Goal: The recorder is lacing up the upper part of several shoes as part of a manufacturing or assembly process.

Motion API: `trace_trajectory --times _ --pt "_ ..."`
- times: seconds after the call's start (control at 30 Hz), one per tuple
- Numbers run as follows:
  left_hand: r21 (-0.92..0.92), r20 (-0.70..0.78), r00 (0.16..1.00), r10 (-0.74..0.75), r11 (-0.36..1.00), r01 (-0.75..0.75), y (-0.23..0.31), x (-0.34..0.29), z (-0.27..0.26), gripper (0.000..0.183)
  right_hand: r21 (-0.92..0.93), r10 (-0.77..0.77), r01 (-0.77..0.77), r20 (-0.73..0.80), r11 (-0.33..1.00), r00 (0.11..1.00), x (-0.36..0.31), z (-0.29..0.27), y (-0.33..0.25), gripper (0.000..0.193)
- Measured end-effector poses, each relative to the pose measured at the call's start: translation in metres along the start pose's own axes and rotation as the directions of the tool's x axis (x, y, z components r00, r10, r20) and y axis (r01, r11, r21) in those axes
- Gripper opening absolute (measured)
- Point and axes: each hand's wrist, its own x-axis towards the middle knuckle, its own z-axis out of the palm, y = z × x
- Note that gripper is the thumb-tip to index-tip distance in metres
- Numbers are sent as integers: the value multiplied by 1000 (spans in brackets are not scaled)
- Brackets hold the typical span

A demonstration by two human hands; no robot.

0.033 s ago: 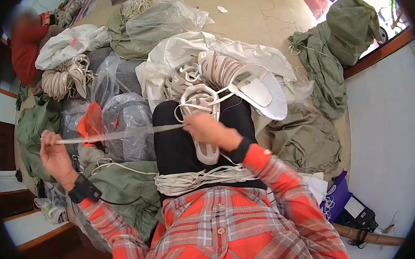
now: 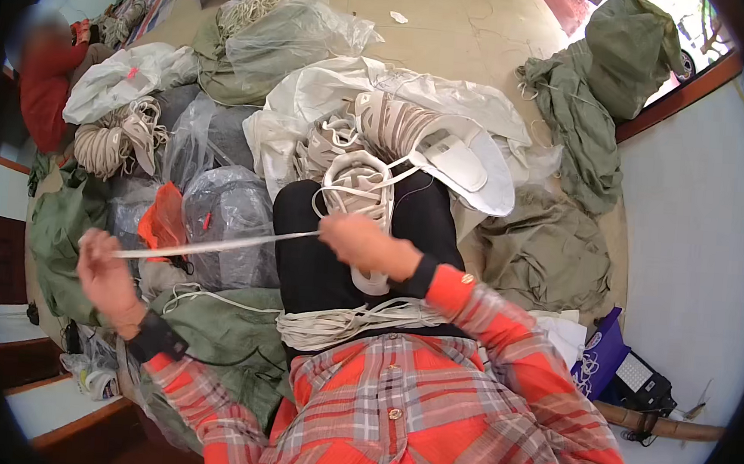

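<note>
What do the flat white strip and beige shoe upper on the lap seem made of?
Flat white strip: probably matte woven textile; it curves like thin, pliable ribbon. Beige shoe upper: perhaps matte fabric or suede, judging by dull panels; smoother white edging may be synthetic.

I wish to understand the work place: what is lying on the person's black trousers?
A beige shoe and, near the waist, a bundle of white cord. The right hand hides the shoe's middle; the trousers beneath shoe and bundle cannot be seen.
</note>
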Motion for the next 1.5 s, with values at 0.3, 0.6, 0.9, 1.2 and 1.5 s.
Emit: trace_trajectory --times 0.3,0.6,0.9,1.2,1.5 --pt "921 121 851 -511 377 96 -205 -102 23 17 -56 215 -216 -12 975 976 -27 -21 -28 23" --pt "961 276 892 -357 90 -261 -248 -112 39 21 -76 201 -214 -143 974 969 -18 -25 11 23" --pt "777 599 771 -216 -75 -625 -254 -112 45 18 592 499 -558 283 581 819 -4 -41 0 28" --pt "955 254 894 -370 -48 -291 -254 -110 42 22 299 459 -570 368 765 809 19 -54 16 25" --pt "966 236 916 -323 -22 -256 -263 -110 49 28 306 387 -524 409 795 826 20 -50 24 12"
